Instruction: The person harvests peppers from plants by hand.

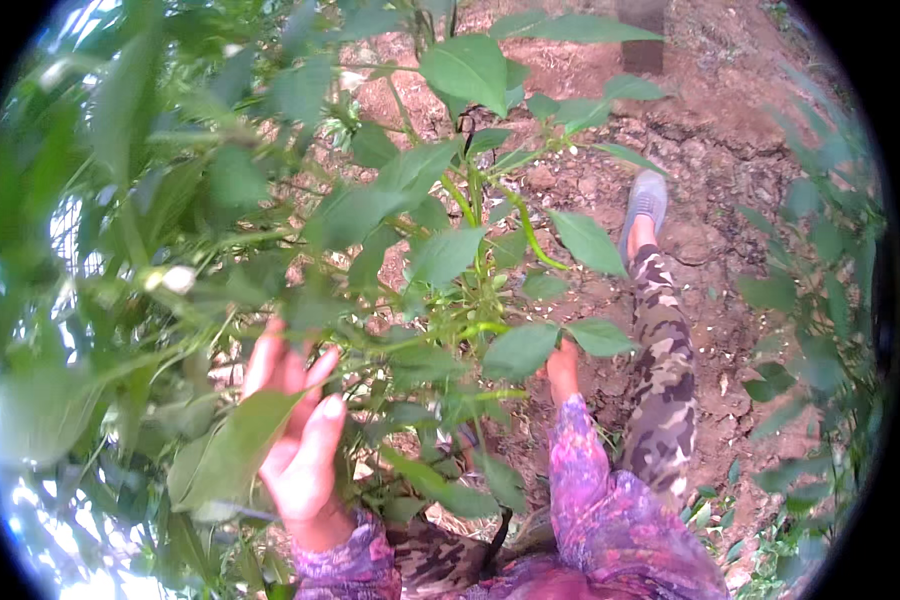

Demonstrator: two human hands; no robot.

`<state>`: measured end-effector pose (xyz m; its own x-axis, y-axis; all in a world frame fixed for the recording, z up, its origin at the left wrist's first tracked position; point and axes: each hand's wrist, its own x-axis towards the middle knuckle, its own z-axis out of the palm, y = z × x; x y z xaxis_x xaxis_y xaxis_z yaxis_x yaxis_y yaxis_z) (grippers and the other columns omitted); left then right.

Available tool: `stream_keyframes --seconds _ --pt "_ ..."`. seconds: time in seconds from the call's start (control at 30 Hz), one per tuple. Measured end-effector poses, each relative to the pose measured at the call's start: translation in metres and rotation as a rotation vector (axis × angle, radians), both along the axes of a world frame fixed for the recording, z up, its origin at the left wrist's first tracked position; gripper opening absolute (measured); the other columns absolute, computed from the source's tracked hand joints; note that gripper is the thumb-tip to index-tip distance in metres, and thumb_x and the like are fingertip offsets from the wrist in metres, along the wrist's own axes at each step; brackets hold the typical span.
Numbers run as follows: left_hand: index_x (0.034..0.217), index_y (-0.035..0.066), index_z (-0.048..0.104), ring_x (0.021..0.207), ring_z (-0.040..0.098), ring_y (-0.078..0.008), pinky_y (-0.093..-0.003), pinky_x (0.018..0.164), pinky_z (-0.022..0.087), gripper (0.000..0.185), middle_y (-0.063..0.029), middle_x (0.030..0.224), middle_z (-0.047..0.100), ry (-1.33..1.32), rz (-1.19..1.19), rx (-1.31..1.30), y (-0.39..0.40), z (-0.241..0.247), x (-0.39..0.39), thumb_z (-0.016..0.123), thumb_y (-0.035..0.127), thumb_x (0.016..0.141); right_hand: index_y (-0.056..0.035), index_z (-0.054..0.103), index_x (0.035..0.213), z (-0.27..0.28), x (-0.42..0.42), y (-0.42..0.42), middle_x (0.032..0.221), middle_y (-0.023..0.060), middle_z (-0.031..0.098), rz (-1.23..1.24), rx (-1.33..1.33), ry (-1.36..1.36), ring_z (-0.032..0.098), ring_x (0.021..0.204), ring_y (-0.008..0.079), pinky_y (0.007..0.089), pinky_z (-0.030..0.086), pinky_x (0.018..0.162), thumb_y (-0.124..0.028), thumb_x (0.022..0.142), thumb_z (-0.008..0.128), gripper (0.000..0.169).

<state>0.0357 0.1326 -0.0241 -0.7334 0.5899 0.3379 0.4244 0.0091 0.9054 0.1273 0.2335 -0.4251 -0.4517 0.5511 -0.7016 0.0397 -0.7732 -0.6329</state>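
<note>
My left hand (300,442) is raised among the leaves at the lower left, palm up, its fingers apart; a broad green leaf (232,442) covers part of it. Nothing shows in that hand. To the right, my right hand (563,369) is low beside the chili pepper plant, largely behind leaves (521,350); whether it holds anything cannot be told. A long, thin green chili pepper (529,229) hangs from the stems above it, with another green pepper (459,199) to its left. More thin peppers (486,328) show lower among the foliage.
Dense, blurred foliage (120,225) fills the left side. Cracked reddish soil (720,187) lies beyond and to the right. My leg in camouflage trousers (660,360) stretches forward, ending in a grey shoe (647,196). More plants (832,300) stand along the right edge.
</note>
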Motion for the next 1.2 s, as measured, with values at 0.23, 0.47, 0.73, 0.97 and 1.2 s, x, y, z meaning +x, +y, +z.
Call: stream_keyframes --seconds 0.23,0.47,0.73,0.97,1.2 --pt "0.137 -0.001 0.029 0.126 0.039 -0.0306 -0.0425 0.103 0.035 0.062 -0.0208 0.138 0.036 0.451 -0.338 -0.374 0.005 0.005 0.007 0.052 -0.007 0.080 -0.0050 0.056 0.094 0.141 0.105 0.023 0.067 -0.0014 0.052 0.082 0.363 0.054 0.047 0.053 0.0076 0.0223 0.038 0.041 -0.009 0.087 0.051 0.009" --pt "0.140 0.002 0.024 0.133 0.025 -0.0346 -0.0405 0.109 0.022 0.066 -0.0206 0.144 0.024 0.545 -0.567 -0.391 -0.032 -0.007 0.106 0.055 0.011 0.082 -0.0031 0.055 0.097 0.190 0.275 0.012 0.085 0.0255 0.058 0.355 1.005 -0.585 0.056 0.083 0.0439 0.0455 0.043 0.067 -0.015 0.086 0.051 0.017" --pt "0.117 0.003 0.044 0.104 0.046 -0.0330 -0.0415 0.090 0.035 0.043 -0.0178 0.114 0.046 0.425 -0.792 -0.605 -0.193 -0.051 0.104 0.060 0.019 0.080 -0.0032 0.058 0.104 0.179 0.425 -0.045 0.096 0.0219 0.063 0.904 0.834 -1.293 0.061 0.093 0.0365 0.0442 0.048 0.081 -0.024 0.068 0.070 0.044" --pt "0.093 0.000 0.056 0.084 0.058 -0.0369 -0.0446 0.072 0.045 0.025 -0.0186 0.086 0.060 0.416 -0.350 -0.628 -0.254 0.054 0.102 0.060 0.017 0.075 0.0005 0.060 0.099 0.276 0.283 -0.090 0.083 0.0136 0.065 0.745 1.261 -0.276 0.063 0.081 0.0183 0.0314 0.048 0.072 -0.009 0.079 0.061 0.022" --pt "0.092 -0.001 0.057 0.084 0.059 -0.0383 -0.0448 0.072 0.047 0.023 -0.0220 0.086 0.060 0.429 -0.186 -0.860 -0.262 0.013 0.111 0.055 0.015 0.076 -0.0050 0.057 0.111 0.313 0.118 -0.164 0.100 0.0161 0.062 0.864 1.642 -0.015 0.059 0.091 0.0306 0.0382 0.045 0.083 -0.010 0.083 0.056 0.029"
